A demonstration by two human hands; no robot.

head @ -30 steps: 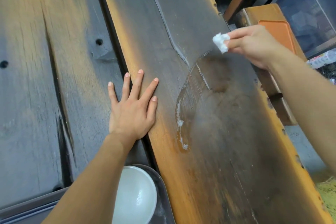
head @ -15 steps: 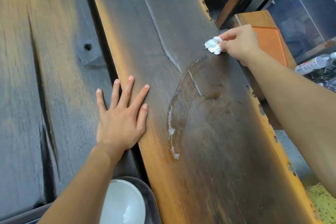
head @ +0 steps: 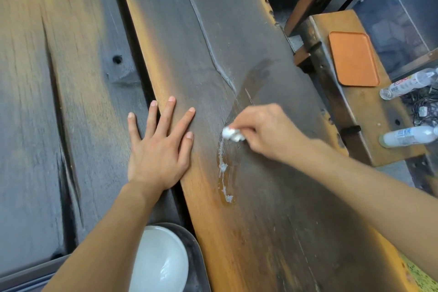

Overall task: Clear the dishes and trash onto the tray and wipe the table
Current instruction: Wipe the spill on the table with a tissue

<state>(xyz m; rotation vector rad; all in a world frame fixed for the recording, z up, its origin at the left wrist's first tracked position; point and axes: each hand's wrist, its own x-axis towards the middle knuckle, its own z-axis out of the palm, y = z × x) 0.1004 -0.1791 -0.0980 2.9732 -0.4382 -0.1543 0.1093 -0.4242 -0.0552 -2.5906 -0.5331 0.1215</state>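
Note:
My right hand pinches a small white wad of tissue and presses it on the dark wooden table at the top of a curved wet streak with white residue. My left hand lies flat with its fingers spread on the table, just left of the tissue. At the bottom edge a white bowl sits on a dark tray, partly hidden by my left forearm.
Right of the table stands a wooden bench with an orange mat and two plastic bottles on it. A gap between planks runs down the table left of my left hand.
My right hand has swept the tissue from the table's far right edge back toward me and to the left, down to the wet streak. My left hand stayed flat.

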